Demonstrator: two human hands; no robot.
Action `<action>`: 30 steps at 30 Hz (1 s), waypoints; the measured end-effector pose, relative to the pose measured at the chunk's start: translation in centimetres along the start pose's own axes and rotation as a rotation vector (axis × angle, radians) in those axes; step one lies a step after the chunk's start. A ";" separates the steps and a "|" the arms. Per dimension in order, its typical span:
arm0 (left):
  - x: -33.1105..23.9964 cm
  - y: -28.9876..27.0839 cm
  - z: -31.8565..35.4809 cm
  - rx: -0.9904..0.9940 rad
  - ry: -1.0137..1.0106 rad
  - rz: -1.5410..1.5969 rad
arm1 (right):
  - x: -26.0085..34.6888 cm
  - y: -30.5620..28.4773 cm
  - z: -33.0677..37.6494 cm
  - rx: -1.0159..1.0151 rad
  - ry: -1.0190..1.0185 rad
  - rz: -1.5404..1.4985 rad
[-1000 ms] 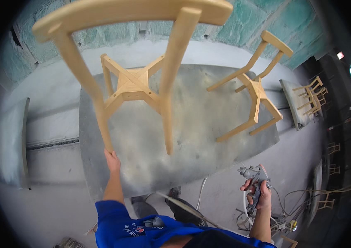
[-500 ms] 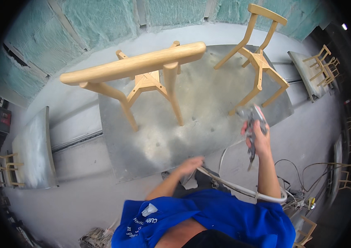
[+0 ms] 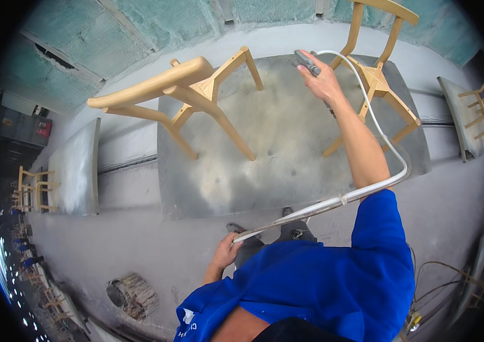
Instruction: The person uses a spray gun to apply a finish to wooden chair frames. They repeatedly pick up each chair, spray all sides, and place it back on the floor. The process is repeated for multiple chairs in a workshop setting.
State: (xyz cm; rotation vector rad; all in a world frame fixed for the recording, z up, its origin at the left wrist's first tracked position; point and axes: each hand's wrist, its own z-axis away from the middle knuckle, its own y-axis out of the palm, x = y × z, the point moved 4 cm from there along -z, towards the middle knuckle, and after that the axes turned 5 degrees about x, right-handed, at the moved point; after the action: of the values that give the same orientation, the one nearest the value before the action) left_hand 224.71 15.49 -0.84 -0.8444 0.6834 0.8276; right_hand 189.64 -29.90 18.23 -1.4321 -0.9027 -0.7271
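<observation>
While I have the right hand [image 3: 324, 84] wrapped round a grey spray gun [image 3: 308, 64] toward the far edge of the grey bench [image 3: 296, 128], the left hand [image 3: 226, 251] is clasped on a hose bundle [image 3: 322, 206] just off the near edge; on my feed the two hands are well apart, and I cannot make out the gun's trigger; the gun shows between the left chair [image 3: 193, 98] and the right chair [image 3: 374, 78], both of pale wood; the left one stands near the bench's left edge, its backrest [image 3: 150, 85] jutting past that edge as I see it; the right one stands by the right edge, partly behind the right forearm [image 3: 361, 145]; a white hose [image 3: 371, 105] runs from beside the gun, bends by the near right corner and joins the bundle.
</observation>
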 end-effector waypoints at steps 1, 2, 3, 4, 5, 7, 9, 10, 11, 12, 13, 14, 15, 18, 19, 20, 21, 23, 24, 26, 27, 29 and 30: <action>-1.5 0.9 1.0 -0.032 -0.059 -0.033 | 0.3 0.1 0.1 0.043 -0.034 -0.001; -3.0 1.9 1.3 -0.078 -0.089 -0.065 | 0.8 0.1 0.3 0.080 -0.071 0.000; -4.3 2.9 1.5 -0.052 -0.108 -0.008 | 1.3 0.1 0.7 0.126 -0.079 -0.023; -5.4 3.9 1.9 -0.037 -0.102 0.054 | 1.9 0.0 1.0 0.172 -0.086 -0.046; -6.3 4.7 2.0 -0.015 -0.123 0.112 | 2.1 -0.1 1.8 0.232 -0.065 -0.094; -8.2 5.7 2.6 -0.029 -0.012 0.173 | 2.8 -0.6 3.5 0.322 -0.073 -0.157; -8.9 6.0 3.2 -0.014 -0.009 0.254 | 3.5 -1.1 5.2 0.381 -0.125 -0.187; -9.0 6.1 3.5 0.001 -0.048 0.307 | 3.7 -1.4 6.2 0.409 -0.140 -0.205; -8.9 6.1 3.7 0.021 -0.074 0.370 | 3.9 -1.7 7.2 0.438 -0.155 -0.221; -8.9 6.0 3.9 0.014 -0.077 0.391 | 4.0 -2.2 8.1 0.464 -0.145 -0.221; -8.9 5.8 4.0 0.012 -0.069 0.421 | 4.1 -2.6 9.1 0.482 -0.148 -0.246; -8.8 5.7 4.2 0.012 -0.067 0.445 | 4.1 -3.0 10.0 0.496 -0.127 -0.259; -8.8 5.5 4.4 -0.001 -0.062 0.420 | 4.0 -3.3 10.9 0.507 -0.107 -0.273; -8.8 5.1 5.0 -0.038 -0.064 0.298 | 3.2 -4.6 13.7 0.542 -0.078 -0.274; -8.7 5.0 5.3 -0.059 -0.065 0.244 | 2.5 -4.6 14.7 0.508 -0.056 -0.271; -8.6 4.8 5.5 -0.084 -0.069 0.176 | 1.8 -4.3 15.9 0.481 -0.068 -0.292; -8.4 4.9 5.8 -0.107 -0.071 0.238 | 0.9 -3.8 17.1 0.455 -0.051 -0.309; -7.6 4.9 6.1 -0.162 -0.058 0.344 | -1.2 -2.4 19.2 0.367 -0.011 -0.344; -7.0 5.0 6.2 -0.174 -0.073 0.339 | -2.6 -1.9 20.2 0.319 0.038 -0.346; -5.7 4.8 6.2 -0.200 -0.049 0.351 | -6.4 -0.6 21.8 0.231 0.310 -0.499; -4.9 4.7 6.2 -0.207 -0.060 0.308 | -8.3 0.8 22.2 0.168 0.394 -0.597; -3.4 4.2 6.5 -0.227 -0.072 0.229 | -12.5 3.6 23.0 0.062 0.560 -0.744; -3.0 3.9 6.8 -0.250 -0.031 0.188 | -14.8 4.8 23.1 0.019 0.642 -0.793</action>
State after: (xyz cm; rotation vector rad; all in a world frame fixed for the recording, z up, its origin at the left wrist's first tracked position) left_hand 221.21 21.78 3.43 -1.0001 0.6466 1.1099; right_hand 184.54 -8.28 1.45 -0.6908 -0.9349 -1.6459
